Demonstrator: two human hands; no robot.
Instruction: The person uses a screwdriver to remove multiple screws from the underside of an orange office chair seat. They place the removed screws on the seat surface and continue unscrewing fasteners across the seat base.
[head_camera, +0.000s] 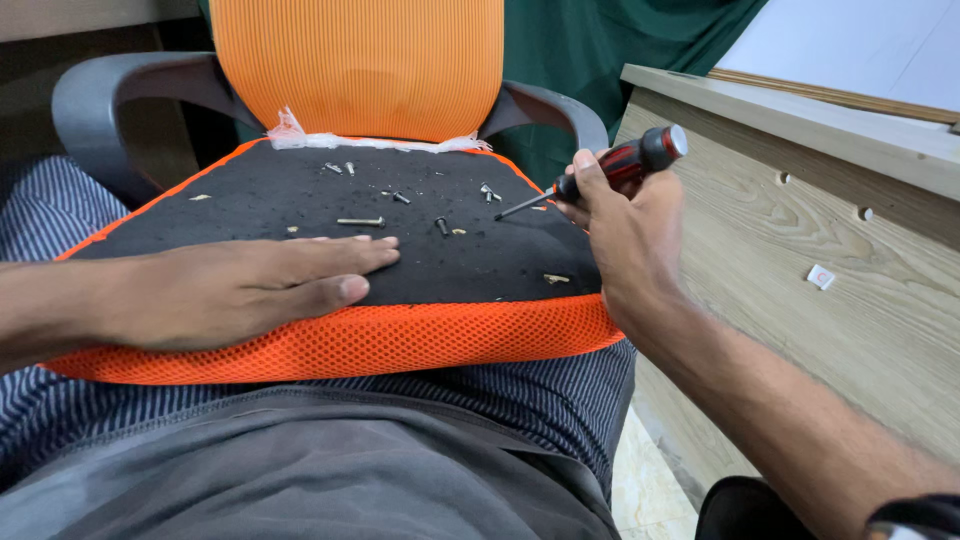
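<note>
With the left hand (250, 290) spread flat on the black seat pad (300, 205), the right hand (625, 225) grips the screwdriver (610, 170) and should reach carefully for the loose screws (400, 200) just beyond the left fingertips.

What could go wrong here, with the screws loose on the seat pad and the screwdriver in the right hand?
1. The loose screws lie scattered on the black seat pad, which rests across the lap; a tilt could roll them off.
2. The left hand lies flat on the pad with its fingertips close to a long screw, so a slide could sweep it away.
3. The right hand holds the screwdriver with its tip over the pad; a slip could jab the fabric.
</note>
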